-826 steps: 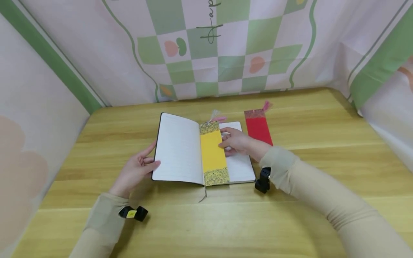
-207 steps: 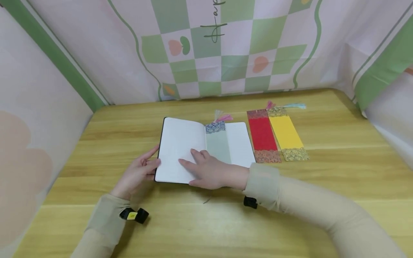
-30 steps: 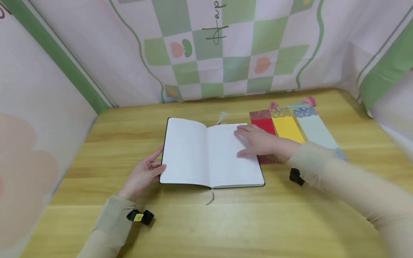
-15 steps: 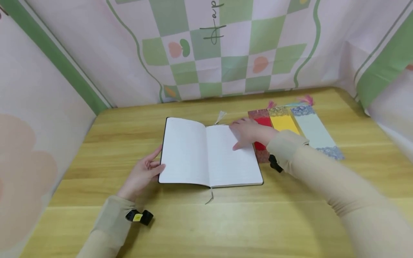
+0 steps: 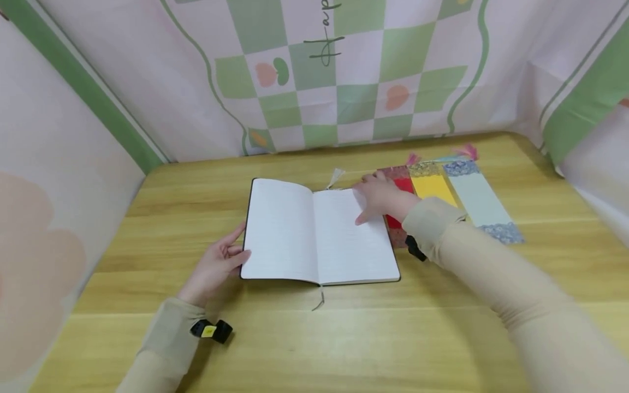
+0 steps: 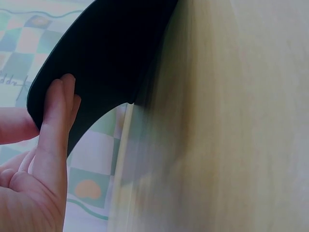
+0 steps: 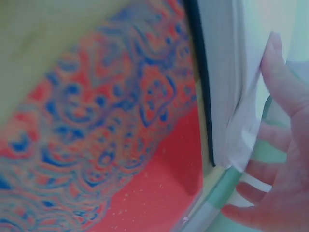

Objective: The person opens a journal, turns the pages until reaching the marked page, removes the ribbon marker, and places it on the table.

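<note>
An open notebook [image 5: 285, 234] with blank-looking white pages and a dark cover lies on the wooden table. My left hand [image 5: 212, 270] holds its left side, thumb on the page and fingers behind the dark cover [image 6: 111, 48]. At the upper right corner, my right hand [image 5: 380, 196] has its thumb over the right-hand page [image 5: 351, 240] and its fingers at the far edge; in the right wrist view the page [image 7: 246, 125] bends up from the stack towards the hand. A white tassel [image 5: 336, 177] sticks out at the top, its other end hidden inside the notebook.
To the right lie a red bookmark [image 5: 397, 233], partly covered by my right hand, a yellow bookmark [image 5: 434, 188] and a pale blue-grey bookmark [image 5: 481, 199], with tassels at their tops. A thin ribbon [image 5: 321, 299] hangs from the spine. A patterned cloth [image 5: 354, 103] stands behind the table.
The yellow and pale blue-grey bookmarks, earlier in the notebook, now lie beside the red one. In the last second my right hand has moved up and left to the page's top corner.
</note>
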`<state>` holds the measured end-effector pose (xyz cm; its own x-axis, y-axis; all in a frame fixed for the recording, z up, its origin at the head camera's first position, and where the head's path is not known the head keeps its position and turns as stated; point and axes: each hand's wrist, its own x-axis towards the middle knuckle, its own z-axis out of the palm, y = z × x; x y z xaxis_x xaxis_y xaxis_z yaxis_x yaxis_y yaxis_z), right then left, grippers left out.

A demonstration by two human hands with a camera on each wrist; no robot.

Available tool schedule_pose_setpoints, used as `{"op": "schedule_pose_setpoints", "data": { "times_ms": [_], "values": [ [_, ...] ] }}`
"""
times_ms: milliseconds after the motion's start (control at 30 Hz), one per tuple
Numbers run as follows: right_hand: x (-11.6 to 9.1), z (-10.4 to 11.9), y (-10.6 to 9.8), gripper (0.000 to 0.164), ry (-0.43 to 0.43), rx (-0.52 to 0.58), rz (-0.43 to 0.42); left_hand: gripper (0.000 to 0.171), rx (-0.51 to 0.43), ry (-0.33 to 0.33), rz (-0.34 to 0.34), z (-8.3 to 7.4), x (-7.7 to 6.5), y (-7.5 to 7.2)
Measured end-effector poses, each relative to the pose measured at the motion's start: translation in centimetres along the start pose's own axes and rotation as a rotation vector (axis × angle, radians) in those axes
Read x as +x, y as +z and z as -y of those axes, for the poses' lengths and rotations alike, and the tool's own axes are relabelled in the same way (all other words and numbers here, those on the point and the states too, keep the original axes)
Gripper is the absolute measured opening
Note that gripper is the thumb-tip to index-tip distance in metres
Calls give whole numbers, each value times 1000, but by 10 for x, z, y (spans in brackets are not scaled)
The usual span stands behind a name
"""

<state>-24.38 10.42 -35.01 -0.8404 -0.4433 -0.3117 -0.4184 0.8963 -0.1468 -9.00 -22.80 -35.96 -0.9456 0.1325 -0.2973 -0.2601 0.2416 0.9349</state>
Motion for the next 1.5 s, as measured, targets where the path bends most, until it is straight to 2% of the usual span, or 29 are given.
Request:
{"op": "schedule_pose_setpoints", "data": {
  "times_ms": [167,267,533,667,800,1000,1367,1500],
  "values": [
    [-8,6,3,87,-9,-95,-97,66,-7,-10,-8,-1,0,0],
    [-11,8,5,86,-8,-125,-125,66,-14,-9,-7,-1,-1,-1],
    [-14,5,9,87,-28,-145,-127,66,-16,-14,-8,-1,-2,0],
    [-12,1,9,90,-35,-125,-95,66,-15,-13,-13,-1,-2,0],
    [-10,-4,11,93,-38,-92,-85,66,-13,-13,-17,-2,-3,0],
    [-19,-4,13,77,-88,-1,-174,66,-18,-12,-9,-2,-3,2],
    [-55,6,20,53,-180,233,-236,65,18,-32,-32,-3,-1,2],
    [-68,11,21,52,-192,362,-229,65,-6,-22,-21,-2,-1,1]
  ]
}}
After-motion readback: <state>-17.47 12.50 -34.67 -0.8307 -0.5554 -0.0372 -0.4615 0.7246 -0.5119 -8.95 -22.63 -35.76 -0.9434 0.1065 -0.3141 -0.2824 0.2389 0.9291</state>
